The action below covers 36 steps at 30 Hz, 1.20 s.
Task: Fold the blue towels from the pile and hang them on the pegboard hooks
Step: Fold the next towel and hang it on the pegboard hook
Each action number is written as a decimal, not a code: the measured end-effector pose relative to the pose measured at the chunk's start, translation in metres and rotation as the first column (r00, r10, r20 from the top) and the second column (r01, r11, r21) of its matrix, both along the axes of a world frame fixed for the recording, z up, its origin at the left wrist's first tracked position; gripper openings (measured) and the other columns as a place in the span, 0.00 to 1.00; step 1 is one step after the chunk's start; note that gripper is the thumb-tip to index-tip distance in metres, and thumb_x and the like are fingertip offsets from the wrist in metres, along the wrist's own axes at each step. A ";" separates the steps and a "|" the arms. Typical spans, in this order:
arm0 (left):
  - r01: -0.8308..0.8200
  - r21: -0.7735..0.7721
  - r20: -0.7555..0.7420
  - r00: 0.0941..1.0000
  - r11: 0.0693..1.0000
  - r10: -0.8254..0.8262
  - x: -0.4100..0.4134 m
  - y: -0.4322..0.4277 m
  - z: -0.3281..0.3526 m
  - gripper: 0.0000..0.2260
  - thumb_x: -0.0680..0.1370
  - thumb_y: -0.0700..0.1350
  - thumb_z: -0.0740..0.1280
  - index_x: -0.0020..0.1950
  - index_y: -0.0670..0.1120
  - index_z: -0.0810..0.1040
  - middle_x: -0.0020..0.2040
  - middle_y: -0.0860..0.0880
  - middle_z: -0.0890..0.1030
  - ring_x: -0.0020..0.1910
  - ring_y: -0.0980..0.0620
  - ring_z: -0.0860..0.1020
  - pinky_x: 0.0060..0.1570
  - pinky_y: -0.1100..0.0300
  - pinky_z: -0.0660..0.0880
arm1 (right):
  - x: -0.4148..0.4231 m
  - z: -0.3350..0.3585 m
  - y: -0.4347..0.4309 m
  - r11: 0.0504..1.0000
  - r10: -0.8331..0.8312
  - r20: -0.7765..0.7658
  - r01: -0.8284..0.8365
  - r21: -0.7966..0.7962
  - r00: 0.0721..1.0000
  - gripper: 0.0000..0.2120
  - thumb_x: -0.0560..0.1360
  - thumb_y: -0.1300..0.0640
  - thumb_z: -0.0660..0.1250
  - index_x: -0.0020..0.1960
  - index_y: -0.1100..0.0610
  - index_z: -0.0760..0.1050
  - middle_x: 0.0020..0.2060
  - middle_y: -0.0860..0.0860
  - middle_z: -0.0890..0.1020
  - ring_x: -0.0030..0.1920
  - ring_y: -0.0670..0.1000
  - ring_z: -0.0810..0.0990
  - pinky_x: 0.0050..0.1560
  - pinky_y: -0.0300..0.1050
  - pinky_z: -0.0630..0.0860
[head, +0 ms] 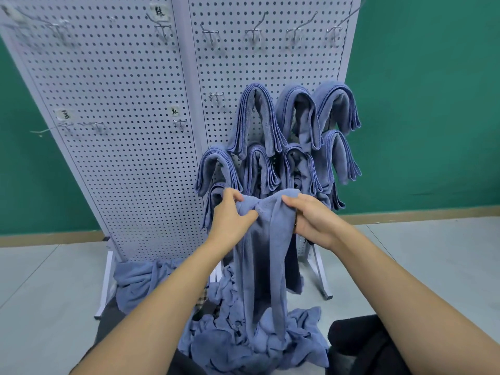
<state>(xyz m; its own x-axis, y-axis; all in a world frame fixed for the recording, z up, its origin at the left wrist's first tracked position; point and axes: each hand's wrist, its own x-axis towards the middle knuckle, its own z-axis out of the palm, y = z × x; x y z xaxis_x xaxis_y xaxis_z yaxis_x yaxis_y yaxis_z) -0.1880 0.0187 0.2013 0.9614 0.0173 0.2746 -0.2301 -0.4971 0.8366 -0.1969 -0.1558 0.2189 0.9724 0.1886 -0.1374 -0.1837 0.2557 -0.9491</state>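
Left hand [232, 213] and right hand [311, 217] each grip the top edge of one unfolded blue towel [266, 255]. Just beyond, several folded towels [295, 136] already hang on the pegboard [121, 104]; below, a pile [251, 339] remains on the floor.

Both hands are raised in front of the pegboard [121, 104]: left hand [231, 216] and right hand [311, 219] each grip the bunched top edge of one blue towel [266, 255]. It hangs down to the pile [243, 345] on the floor at the pegboard's foot. Folded towels [257, 117] are draped over the pegboard's lower right panel, just behind the hands; metal hooks [254, 31] run along its top.
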 end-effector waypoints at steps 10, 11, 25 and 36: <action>-0.067 -0.183 -0.254 0.967 0.981 0.019 0.015 0.027 0.002 0.12 0.75 0.38 0.59 0.33 0.46 0.62 0.32 0.45 0.60 0.34 0.50 0.59 0.35 0.58 0.57 | 0.006 0.002 -0.024 0.973 -0.231 0.045 0.232 -0.005 0.972 0.14 0.81 0.61 0.60 0.62 0.68 0.72 0.49 0.57 0.81 0.47 0.50 0.81 0.49 0.43 0.79; -0.129 -0.290 -0.328 0.944 0.948 0.028 0.017 0.032 0.003 0.09 0.75 0.39 0.59 0.35 0.45 0.66 0.34 0.44 0.62 0.35 0.49 0.61 0.35 0.57 0.60 | 0.006 0.001 -0.029 0.967 -0.252 0.046 0.254 -0.029 0.967 0.12 0.81 0.61 0.60 0.60 0.66 0.73 0.45 0.56 0.82 0.43 0.48 0.81 0.44 0.41 0.80; -0.224 -0.897 -0.352 0.883 0.382 -0.309 0.026 0.084 0.017 0.08 0.82 0.42 0.60 0.46 0.41 0.76 0.37 0.48 0.82 0.41 0.54 0.78 0.43 0.62 0.78 | 0.011 -0.001 -0.061 0.981 -0.185 0.082 0.180 0.067 0.979 0.07 0.77 0.68 0.62 0.52 0.63 0.77 0.41 0.55 0.84 0.39 0.50 0.83 0.40 0.41 0.80; -0.179 -0.768 -0.368 0.909 0.616 -0.194 0.023 0.098 0.020 0.07 0.80 0.41 0.64 0.57 0.46 0.77 0.45 0.50 0.81 0.48 0.50 0.79 0.48 0.51 0.76 | 0.015 -0.010 -0.070 0.973 -0.223 0.043 0.225 -0.054 0.974 0.09 0.78 0.64 0.64 0.55 0.57 0.78 0.47 0.51 0.84 0.44 0.49 0.82 0.48 0.42 0.80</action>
<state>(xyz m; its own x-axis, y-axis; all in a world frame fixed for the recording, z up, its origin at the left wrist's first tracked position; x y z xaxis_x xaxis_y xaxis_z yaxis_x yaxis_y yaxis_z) -0.1646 0.1171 0.2210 0.9743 0.0336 -0.2228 0.1941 0.3777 0.9054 -0.1824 -0.2261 0.2089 0.9936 -0.0418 -0.1054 -0.0930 0.2307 -0.9686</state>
